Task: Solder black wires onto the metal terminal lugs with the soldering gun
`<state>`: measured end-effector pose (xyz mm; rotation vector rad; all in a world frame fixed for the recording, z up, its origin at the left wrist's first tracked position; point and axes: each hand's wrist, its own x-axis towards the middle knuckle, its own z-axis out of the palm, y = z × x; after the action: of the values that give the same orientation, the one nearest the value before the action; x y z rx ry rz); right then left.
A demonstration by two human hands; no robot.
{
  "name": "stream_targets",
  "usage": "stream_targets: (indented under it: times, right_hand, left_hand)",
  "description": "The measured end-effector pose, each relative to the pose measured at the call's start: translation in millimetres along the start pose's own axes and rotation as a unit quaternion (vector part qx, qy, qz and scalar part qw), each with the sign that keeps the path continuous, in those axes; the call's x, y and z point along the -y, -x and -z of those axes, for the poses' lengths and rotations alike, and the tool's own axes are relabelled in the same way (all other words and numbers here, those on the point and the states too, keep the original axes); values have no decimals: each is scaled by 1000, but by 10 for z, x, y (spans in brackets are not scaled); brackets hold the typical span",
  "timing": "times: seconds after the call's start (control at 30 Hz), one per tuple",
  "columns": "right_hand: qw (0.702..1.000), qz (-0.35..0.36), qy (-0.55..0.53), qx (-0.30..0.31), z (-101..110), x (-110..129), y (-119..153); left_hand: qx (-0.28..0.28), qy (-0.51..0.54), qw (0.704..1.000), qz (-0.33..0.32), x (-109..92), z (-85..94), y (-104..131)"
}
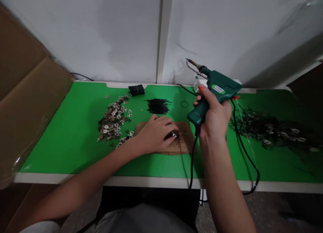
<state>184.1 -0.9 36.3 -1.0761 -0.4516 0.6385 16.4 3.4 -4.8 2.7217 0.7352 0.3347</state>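
Note:
In the head view my right hand (214,115) grips a green soldering gun (222,85) by its handle, with its tip raised to the upper left. My thumb lies near its orange trigger. Over a brown wooden board (185,137), my left hand (157,133) is curled, with a small whitish metal part (174,134) between thumb and forefinger. Other fingers are partly hidden. Just beyond that hand lies a loose heap of short black wires (158,106).
A pile of small metal parts (112,120) lies left on the green tabletop (63,138). A tied black wire bundle (136,90) and a thin black ring (184,104) are behind. Wired parts (275,128) heap at right. A black cord (193,159) hangs from the gun.

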Motion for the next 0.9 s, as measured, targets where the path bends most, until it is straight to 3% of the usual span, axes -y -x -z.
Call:
stream_targets:
  times: [0.23, 0.6, 0.7, 0.8, 0.9]
  right_hand:
    - [1000, -13, -9, 6, -7, -9, 8]
    - [1000, -26, -15, 3, -19, 15, 24]
    - [999, -34, -15, -2, -17, 45, 24]
    - [999, -40, -19, -3, -13, 80, 23]
    - [999, -47, -20, -2, -12, 113, 41]
  left_hand:
    - [-11, 2, 999, -32, 20, -27, -1]
    - [-30, 4, 999, -19, -70, -34, -20]
    - [-54, -6, 998, 15, 106, 145, -8]
    - [-99, -66, 988, 94, 390, 321, 16]
    - [-101, -125, 978, 133, 610, 361, 18]
